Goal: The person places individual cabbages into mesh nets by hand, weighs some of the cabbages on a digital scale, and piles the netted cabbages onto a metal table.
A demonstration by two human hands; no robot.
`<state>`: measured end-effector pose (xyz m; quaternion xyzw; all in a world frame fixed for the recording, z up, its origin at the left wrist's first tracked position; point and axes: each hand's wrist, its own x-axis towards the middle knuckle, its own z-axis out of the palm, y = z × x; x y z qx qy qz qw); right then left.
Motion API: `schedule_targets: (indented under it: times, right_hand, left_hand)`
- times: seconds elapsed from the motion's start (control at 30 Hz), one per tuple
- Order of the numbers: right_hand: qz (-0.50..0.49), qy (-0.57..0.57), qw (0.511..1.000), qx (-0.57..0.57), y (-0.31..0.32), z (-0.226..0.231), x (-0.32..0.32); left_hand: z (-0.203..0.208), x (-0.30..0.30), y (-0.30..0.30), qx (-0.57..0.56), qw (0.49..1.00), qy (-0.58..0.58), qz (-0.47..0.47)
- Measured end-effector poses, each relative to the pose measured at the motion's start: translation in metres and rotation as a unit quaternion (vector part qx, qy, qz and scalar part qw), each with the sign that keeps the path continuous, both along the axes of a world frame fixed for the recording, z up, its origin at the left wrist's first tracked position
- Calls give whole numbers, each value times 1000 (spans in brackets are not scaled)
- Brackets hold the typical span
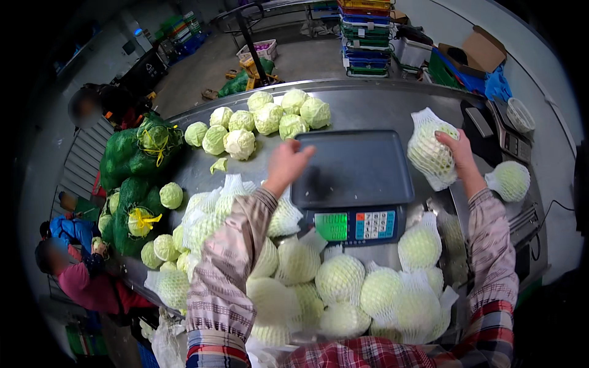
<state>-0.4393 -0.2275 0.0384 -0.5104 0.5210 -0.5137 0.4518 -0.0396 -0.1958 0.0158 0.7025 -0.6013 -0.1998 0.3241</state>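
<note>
My right hand (457, 147) grips a cabbage wrapped in white foam netting (431, 152), held just right of the weighing scale's dark tray (353, 167). My left hand (286, 164) hovers with fingers apart at the tray's left edge, holding nothing. The scale's display and keypad (359, 226) face me. Below the scale lie several netted cabbages (340, 279). Bare cabbages (257, 119) are heaped at the far left of the steel table (374, 104).
Another netted cabbage (509, 180) rests at the right, beside a second device (509, 138). Green mesh sacks of cabbages (132, 184) lean at the table's left. Two people (73, 270) are at the left. Stacked crates (365, 37) and cardboard boxes (481, 52) stand behind.
</note>
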Motion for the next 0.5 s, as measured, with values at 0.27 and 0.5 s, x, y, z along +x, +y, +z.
schedule_targets:
  times: [0.27,0.5]
  right_hand:
    - [43,655,739,153,-83,-74,-11]
    - [68,677,732,33,-152,-84,15]
  left_hand:
    - [-72,78,-149,77,991,-22,109]
    - [-160,61,-220,74,966,150,195]
